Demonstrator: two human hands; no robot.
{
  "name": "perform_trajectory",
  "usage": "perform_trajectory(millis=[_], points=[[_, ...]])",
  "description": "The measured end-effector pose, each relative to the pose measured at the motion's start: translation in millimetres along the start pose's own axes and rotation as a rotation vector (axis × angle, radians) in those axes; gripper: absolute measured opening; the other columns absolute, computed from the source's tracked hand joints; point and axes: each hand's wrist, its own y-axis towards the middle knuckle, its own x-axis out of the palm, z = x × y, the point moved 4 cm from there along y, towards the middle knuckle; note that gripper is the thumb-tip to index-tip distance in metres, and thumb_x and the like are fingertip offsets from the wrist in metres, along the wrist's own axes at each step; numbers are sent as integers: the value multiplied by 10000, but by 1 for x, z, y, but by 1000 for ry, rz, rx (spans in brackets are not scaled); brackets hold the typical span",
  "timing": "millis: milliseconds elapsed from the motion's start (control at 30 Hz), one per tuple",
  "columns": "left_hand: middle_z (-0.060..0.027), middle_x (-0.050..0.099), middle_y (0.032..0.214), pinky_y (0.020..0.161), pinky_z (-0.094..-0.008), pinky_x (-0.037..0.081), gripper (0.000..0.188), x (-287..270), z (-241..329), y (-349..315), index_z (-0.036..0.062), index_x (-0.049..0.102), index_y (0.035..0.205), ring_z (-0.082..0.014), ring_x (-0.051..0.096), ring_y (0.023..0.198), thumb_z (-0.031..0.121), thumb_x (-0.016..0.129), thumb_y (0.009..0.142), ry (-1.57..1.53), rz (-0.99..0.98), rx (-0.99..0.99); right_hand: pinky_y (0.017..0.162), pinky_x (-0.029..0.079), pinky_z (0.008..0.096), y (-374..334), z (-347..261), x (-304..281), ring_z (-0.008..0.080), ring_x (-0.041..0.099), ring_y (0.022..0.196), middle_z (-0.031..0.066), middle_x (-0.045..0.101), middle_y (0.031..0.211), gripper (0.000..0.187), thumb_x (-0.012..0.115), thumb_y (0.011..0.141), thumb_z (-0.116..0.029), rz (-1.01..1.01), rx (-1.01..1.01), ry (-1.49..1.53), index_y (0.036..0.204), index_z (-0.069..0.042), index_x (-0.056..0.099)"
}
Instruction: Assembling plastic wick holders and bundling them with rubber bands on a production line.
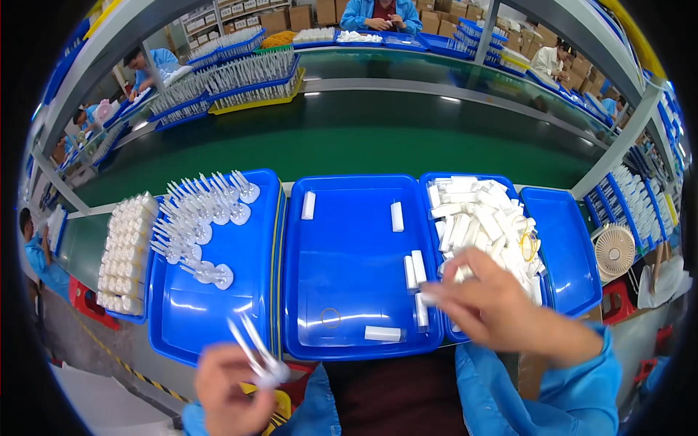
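Observation:
My left hand (236, 389), low at the left, is closed around clear plastic pieces (254, 352) with thin stems and round bases, smeared by motion. It hovers past the near edge of the left blue tray (211, 330), where several similar stemmed pieces (207, 211) stand in rows. My right hand (502, 301) reaches over the right side of the middle blue tray (349, 254). Its blurred fingertips pinch at the upper end of a white tube (422, 314). Other white tubes with clear ends (383, 333) lie scattered in that tray.
Right of the middle tray, a blue tray holds a heap of white tubes (472, 218). Another blue tray (560, 232) and a beige fan (614, 251) stand farther right. White caps (127, 254) fill the far left tray. A green belt (363, 138) runs behind; people work beyond.

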Motion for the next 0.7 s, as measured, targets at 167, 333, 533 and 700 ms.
perform_trajectory(millis=[167,333,533,700], points=[[-165,527,900,763,-421,526,212,99,-7,-14,-3,453,888,-276,599,832,-103,561,735,-1060,-118,-216,558,420,201,-51,10,55,90,531,652,65,554,932,357,593,807,-7,173,530,737,1157,-18,527],[-167,542,972,819,-317,485,276,135,0,-14,-19,502,964,-205,583,898,-119,627,739,-1250,-239,-266,707,407,237,-56,34,74,114,508,826,69,551,946,393,481,885,-72,400,810,1520,1267,-18,405],[-155,536,879,698,-352,529,221,149,4,-15,9,453,912,-214,592,768,-7,632,784,-1312,-162,-308,701,398,230,-47,44,75,108,493,822,60,536,952,429,478,898,-105,464,737,1553,1306,-36,366],[-141,529,865,636,-376,520,232,161,1,-18,22,425,914,-233,580,737,31,627,800,-1418,-89,-406,704,385,228,-44,49,76,104,483,833,57,535,952,444,484,899,-103,446,755,1547,1316,-14,357]])
